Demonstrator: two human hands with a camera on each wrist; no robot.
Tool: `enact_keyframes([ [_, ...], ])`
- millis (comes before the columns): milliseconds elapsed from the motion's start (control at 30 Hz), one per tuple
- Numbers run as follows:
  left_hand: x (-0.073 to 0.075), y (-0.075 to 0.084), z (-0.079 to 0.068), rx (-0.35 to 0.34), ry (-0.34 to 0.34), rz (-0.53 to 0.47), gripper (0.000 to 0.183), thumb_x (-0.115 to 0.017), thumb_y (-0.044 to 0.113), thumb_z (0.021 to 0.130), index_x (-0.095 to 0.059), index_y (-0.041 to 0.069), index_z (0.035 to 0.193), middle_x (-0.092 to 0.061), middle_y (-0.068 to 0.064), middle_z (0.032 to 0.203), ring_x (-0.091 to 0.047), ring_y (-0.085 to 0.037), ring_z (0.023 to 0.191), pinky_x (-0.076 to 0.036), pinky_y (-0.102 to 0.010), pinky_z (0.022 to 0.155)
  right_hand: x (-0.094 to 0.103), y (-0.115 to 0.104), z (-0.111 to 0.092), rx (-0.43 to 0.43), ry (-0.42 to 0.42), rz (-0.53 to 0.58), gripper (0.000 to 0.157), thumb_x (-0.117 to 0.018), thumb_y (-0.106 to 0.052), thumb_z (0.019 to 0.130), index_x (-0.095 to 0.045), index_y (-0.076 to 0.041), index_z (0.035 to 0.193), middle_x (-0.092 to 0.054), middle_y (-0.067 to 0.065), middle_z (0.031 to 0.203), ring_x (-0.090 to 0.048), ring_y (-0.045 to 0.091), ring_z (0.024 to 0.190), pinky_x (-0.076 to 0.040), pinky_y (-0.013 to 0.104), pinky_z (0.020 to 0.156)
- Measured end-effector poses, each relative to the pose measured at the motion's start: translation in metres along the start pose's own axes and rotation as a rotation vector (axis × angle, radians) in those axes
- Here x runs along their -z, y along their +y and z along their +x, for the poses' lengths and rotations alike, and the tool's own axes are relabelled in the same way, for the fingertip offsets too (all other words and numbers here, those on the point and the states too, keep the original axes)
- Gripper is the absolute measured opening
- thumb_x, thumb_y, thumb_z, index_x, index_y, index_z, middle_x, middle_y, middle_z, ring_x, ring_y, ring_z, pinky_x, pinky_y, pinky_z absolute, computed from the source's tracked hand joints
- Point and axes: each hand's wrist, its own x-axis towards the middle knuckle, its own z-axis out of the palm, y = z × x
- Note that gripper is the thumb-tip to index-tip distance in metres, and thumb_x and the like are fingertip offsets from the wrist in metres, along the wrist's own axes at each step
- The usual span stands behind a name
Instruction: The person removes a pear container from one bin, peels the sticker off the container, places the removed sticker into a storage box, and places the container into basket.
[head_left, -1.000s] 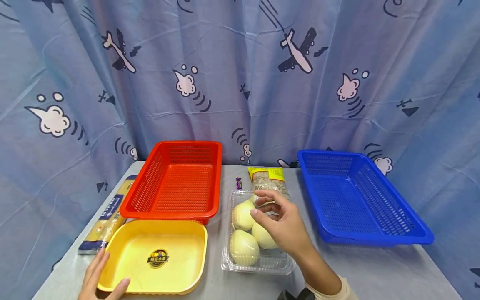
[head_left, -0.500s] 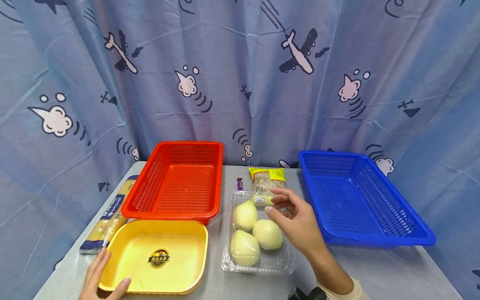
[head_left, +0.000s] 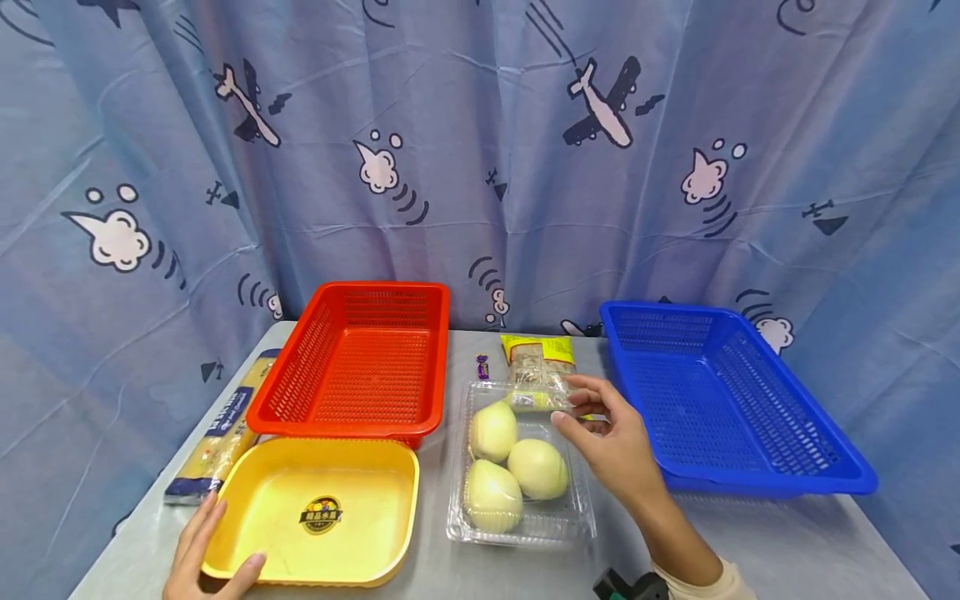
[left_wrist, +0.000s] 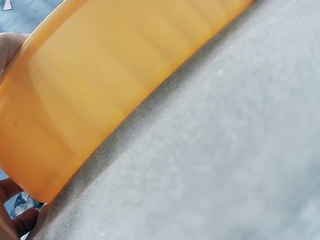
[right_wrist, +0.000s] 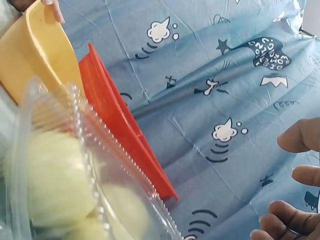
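Observation:
My left hand [head_left: 193, 557] holds the front left corner of a yellow plastic tray [head_left: 367, 533], thumb at the front rim and fingers along the left side. In the left wrist view, its fingertips [left_wrist: 22, 222] curl by the lower corner of the tray [left_wrist: 100, 80]. Over the right edge of a clear plastic clamshell box [head_left: 547, 529] hovers my right hand [head_left: 618, 450], loosely curled, thumb and fingers apart, holding nothing. Through the box show several pale yellow-green round fruits or vegetables [head_left: 492, 496]. The right wrist view has the hand [right_wrist: 295, 200] apart from the box [right_wrist: 87, 125].
Behind the tray stands a red basket [head_left: 375, 383]; a blue basket [head_left: 697, 408] is at the right. A long blue-and-yellow packet [head_left: 221, 433] lies along the left table edge. A small purple wrapped candy [head_left: 482, 367] and a yellow-topped bag [head_left: 540, 358] lie behind the box.
My right hand has moved right, from above the round produce to the box's right edge, uncovering more of it. My left hand stays at the tray's corner.

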Motion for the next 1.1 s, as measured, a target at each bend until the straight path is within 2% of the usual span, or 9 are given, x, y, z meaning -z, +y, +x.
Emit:
enact_keyframes([
  [267, -0.001, -0.001, -0.001, -0.009, 0.005, -0.018, 0.081, -0.082, 0.003, 0.074, -0.043, 0.003, 0.144, -0.03, 0.015, 0.15, -0.024, 0.01, 0.127, -0.021, -0.002, 0.095, 0.004, 0.012, 0.001, -0.052, -0.003, -0.049, 0.044, -0.074, -0.012, 0.085, -0.059, -0.01, 0.127, -0.056, 0.012, 0.103, -0.053, 0.023, 0.093, -0.046, 0.028, 0.075],
  [600, 0.001, 0.003, 0.0, 0.022, -0.012, 0.0, 0.079, -0.082, 0.011, 0.078, -0.042, 0.006, 0.146, -0.027, 0.017, 0.15, -0.021, 0.01, 0.129, -0.018, -0.001, 0.094, 0.003, 0.03, -0.003, -0.124, -0.046, -0.134, 0.053, -0.074, -0.02, 0.086, -0.052, -0.013, 0.134, -0.054, 0.016, 0.112, -0.053, 0.029, 0.096, -0.045, 0.042, 0.08],
  [867, 0.002, 0.006, 0.0, 0.074, -0.045, 0.004, 0.08, -0.08, 0.018, 0.081, -0.039, 0.007, 0.148, -0.025, 0.013, 0.152, -0.023, -0.012, 0.138, -0.016, -0.001, 0.094, 0.003, 0.044, -0.004, -0.161, -0.066, -0.165, 0.057, -0.074, -0.021, 0.085, -0.05, -0.013, 0.136, -0.049, 0.02, 0.12, -0.051, 0.036, 0.103, -0.042, 0.046, 0.085],
  [1000, 0.002, 0.006, 0.0, 0.095, -0.049, 0.002, 0.08, -0.08, 0.018, 0.081, -0.039, 0.008, 0.148, -0.025, 0.011, 0.153, -0.022, -0.008, 0.137, -0.017, -0.001, 0.093, 0.002, 0.054, -0.005, -0.173, -0.078, -0.184, 0.058, -0.074, -0.024, 0.086, -0.049, -0.014, 0.137, -0.048, 0.019, 0.121, -0.05, 0.037, 0.105, -0.045, 0.048, 0.084],
  [1100, 0.002, 0.006, 0.0, 0.103, -0.061, 0.012, 0.081, -0.08, 0.02, 0.081, -0.038, 0.008, 0.149, -0.024, 0.008, 0.154, -0.021, -0.013, 0.139, -0.016, 0.0, 0.093, 0.002, 0.062, -0.005, -0.184, -0.084, -0.185, 0.06, -0.074, -0.025, 0.086, -0.049, -0.014, 0.139, -0.047, 0.02, 0.122, -0.05, 0.035, 0.105, -0.045, 0.047, 0.083],
])
